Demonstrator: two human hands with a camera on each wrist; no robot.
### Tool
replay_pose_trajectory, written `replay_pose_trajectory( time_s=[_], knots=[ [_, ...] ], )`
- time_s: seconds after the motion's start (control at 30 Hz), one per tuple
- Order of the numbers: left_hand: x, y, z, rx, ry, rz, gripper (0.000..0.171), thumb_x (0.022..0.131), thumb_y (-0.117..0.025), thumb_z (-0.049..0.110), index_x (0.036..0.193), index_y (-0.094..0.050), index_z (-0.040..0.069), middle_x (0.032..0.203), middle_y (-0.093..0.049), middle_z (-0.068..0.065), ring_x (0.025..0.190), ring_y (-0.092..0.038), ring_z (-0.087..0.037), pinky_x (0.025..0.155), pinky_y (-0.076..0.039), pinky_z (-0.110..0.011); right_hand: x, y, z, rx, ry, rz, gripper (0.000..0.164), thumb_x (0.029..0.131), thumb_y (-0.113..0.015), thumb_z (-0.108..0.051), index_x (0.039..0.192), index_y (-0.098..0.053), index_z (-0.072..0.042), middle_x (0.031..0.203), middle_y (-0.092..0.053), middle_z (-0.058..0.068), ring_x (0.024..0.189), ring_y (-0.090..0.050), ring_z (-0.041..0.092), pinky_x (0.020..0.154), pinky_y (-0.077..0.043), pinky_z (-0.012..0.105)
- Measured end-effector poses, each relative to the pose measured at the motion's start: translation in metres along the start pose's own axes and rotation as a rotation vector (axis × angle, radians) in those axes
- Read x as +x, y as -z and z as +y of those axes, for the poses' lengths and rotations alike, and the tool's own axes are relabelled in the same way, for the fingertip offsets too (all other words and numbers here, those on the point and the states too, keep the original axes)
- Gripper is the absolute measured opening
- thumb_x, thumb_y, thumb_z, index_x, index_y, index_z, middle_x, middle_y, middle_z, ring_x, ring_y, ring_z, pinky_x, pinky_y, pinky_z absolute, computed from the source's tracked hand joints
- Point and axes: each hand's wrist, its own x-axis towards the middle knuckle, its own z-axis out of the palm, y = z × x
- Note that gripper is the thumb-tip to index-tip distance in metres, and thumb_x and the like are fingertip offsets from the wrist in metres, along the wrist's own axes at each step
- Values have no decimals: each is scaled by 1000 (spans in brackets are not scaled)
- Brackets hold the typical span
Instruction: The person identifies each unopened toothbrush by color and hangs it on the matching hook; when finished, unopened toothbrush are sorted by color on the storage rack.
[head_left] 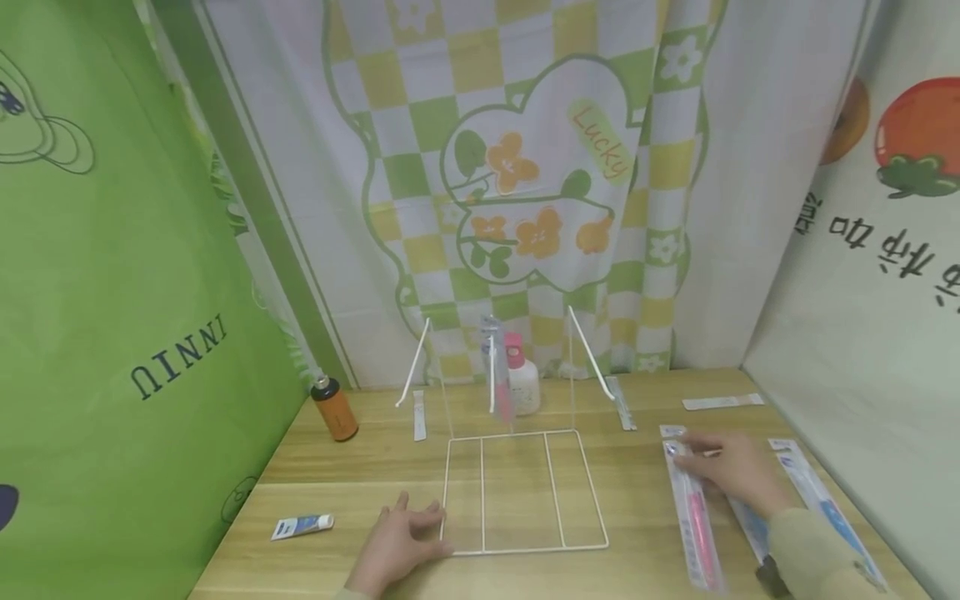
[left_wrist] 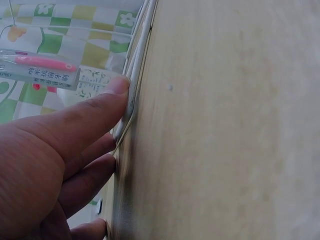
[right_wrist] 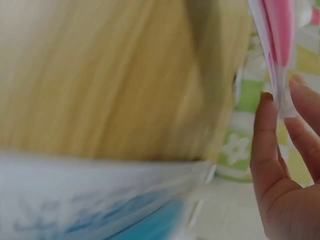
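Note:
A white wire rack (head_left: 525,550) with upright hooks stands on the wooden table. My left hand (head_left: 393,542) is at its front left corner, fingers spread, with the thumb (left_wrist: 119,84) pressed against the wire. My right hand (head_left: 738,467) pinches the top end of a packaged pink toothbrush (head_left: 701,533) between thumb and fingers. In the right wrist view this toothbrush (right_wrist: 281,35) hangs at the fingertips. Another packaged toothbrush (head_left: 502,387), also pink, hangs on the rack's middle hook. Beneath my right forearm, a blue packaged toothbrush (head_left: 750,523) is partly hidden.
Farther right lies another blue packaged toothbrush (head_left: 828,508). Behind the rack stands a white bottle (head_left: 525,392) with a pink cap. An orange bottle (head_left: 337,412) and a small tube (head_left: 302,526) are on the left. Slim packets (head_left: 722,402) lie around the back; curtains enclose the table.

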Motion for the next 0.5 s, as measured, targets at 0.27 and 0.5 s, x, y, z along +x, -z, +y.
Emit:
replay_pose_trajectory(
  time_s=[0.27, 0.5],
  knots=[
    [1, 0, -1, 1, -3, 2, 59, 82, -91, 46, 131, -78, 15, 144, -69, -4, 152, -27, -63, 120, -12, -82, -8, -6, -61, 78, 95, 146, 54, 91, -88, -40, 133, -75, -10, 105, -81, 13, 85, -74, 21, 68, -63, 36],
    [2, -1, -3, -4, 18, 1, 60, 81, -91, 48, 131, -78, 17, 145, -68, -2, 154, -26, -61, 120, -12, -82, -20, -10, -111, 120, 218, 267, 43, 88, -92, -29, 126, -78, -15, 126, -76, 12, 93, -75, 22, 71, -62, 29]
  ],
)
